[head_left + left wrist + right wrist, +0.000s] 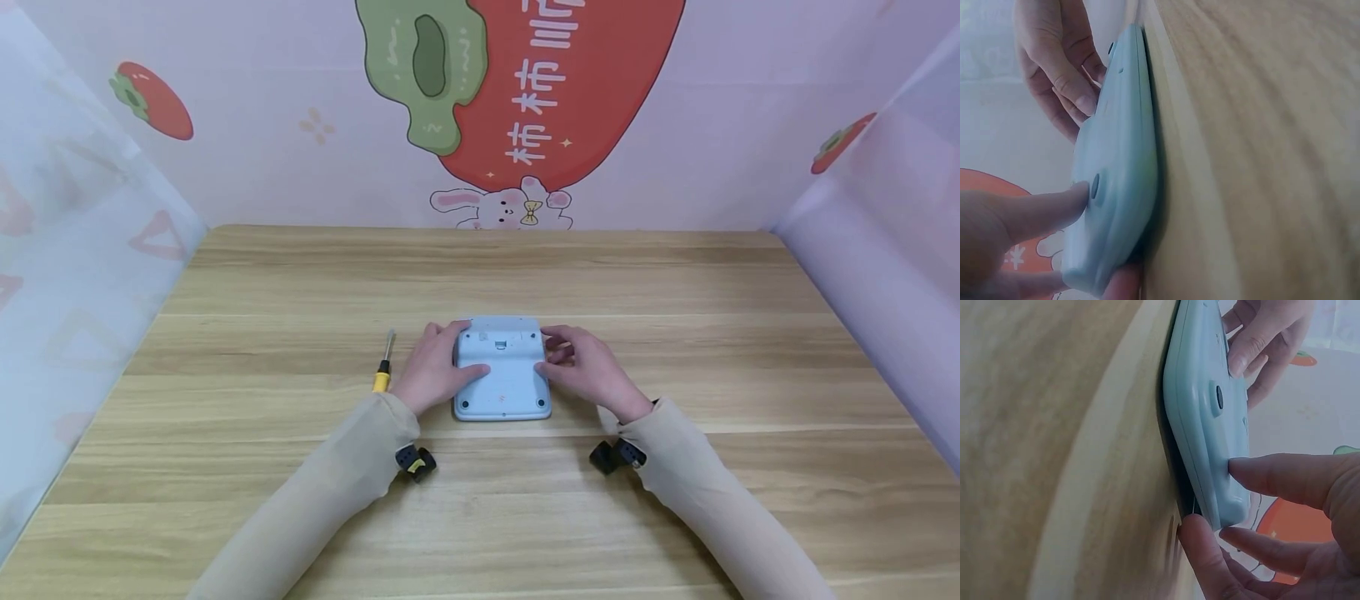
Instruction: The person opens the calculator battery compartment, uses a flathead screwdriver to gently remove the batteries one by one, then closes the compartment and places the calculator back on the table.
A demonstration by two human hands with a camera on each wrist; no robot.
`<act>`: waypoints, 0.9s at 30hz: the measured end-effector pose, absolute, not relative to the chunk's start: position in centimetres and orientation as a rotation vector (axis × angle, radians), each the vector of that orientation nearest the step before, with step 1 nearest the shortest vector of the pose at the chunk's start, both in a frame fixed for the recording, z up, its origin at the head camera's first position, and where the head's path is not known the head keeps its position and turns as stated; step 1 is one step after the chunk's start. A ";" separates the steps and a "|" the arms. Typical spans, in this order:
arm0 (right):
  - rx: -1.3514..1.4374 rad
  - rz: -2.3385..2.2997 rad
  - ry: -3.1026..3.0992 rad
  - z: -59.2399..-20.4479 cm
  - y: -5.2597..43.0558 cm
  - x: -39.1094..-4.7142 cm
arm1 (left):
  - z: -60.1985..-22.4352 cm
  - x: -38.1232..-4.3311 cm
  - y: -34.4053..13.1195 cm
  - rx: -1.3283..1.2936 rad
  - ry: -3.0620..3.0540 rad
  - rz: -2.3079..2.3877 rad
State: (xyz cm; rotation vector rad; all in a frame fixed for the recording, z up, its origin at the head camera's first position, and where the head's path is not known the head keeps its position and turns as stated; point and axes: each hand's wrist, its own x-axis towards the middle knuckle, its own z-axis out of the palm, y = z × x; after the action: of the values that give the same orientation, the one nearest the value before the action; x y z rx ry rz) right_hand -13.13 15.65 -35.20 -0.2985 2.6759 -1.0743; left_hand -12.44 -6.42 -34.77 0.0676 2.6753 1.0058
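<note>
The device (502,379) looks like moulded plastic, smooth all over, with a soft satin sheen along its rounded edges in both wrist views. Its small feet (1219,397) are matt and look like rubber. The screwdriver (382,377) pairs a plastic-looking handle with a slim, bright metal shaft. The table (495,517) has a wood-grain surface, smooth, with a low sheen. Both sleeves (315,487) are matt cloth, softly creased. The printed backdrop (270,167) is smooth and mostly matt; whether it is cloth or plastic cannot be told
</note>
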 end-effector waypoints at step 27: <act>-0.532 -1.068 2.858 -34.5 12.7 -13.7 | -34.8 -12.7 -6.3 0.072 2.670 0.963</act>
State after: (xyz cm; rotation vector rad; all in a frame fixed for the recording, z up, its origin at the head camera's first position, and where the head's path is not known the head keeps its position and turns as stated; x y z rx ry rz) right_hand -13.72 12.70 -34.48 -0.5319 2.8579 -1.0682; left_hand -12.70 -6.30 -34.79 0.0721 2.6700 0.9634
